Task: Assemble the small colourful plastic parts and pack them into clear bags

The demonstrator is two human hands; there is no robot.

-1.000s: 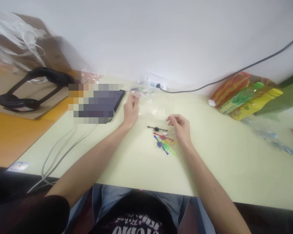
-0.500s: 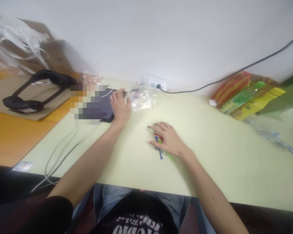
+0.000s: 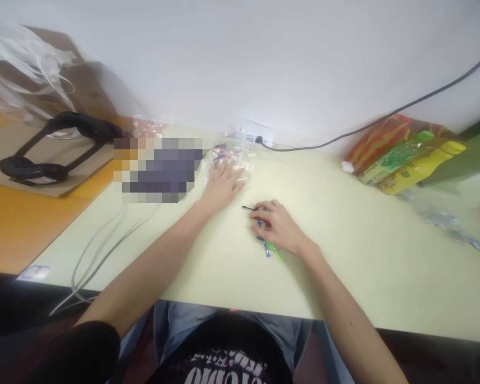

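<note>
My left hand [image 3: 223, 188] lies on the near side of a crinkled clear plastic bag [image 3: 243, 158], fingers spread, with small dark and coloured bits visible inside the bag. To its right, my right hand [image 3: 279, 225] curls its fingers and thumb round a small bunch of thin plastic pieces on the table. Among them are a blue piece [image 3: 268, 249], a green piece [image 3: 279, 256] and a red one partly under the fingers. A black piece with a pointed tip [image 3: 246, 207] sticks out to the left. My palm hides the rest of the bunch.
A tablet-like dark slab [image 3: 160, 170], blurred out, lies left of the bag, with white cables [image 3: 100, 242] running to the front edge. Farther left is a black frame-shaped device [image 3: 58, 149] on cardboard. Green and yellow packages [image 3: 416, 165] stand at the right. A grey cable [image 3: 336, 140] crosses the wall.
My left hand has moved right and nearer, from the tablet's edge onto the plastic bag. My right hand's fingers have drawn in round the coloured pieces.
</note>
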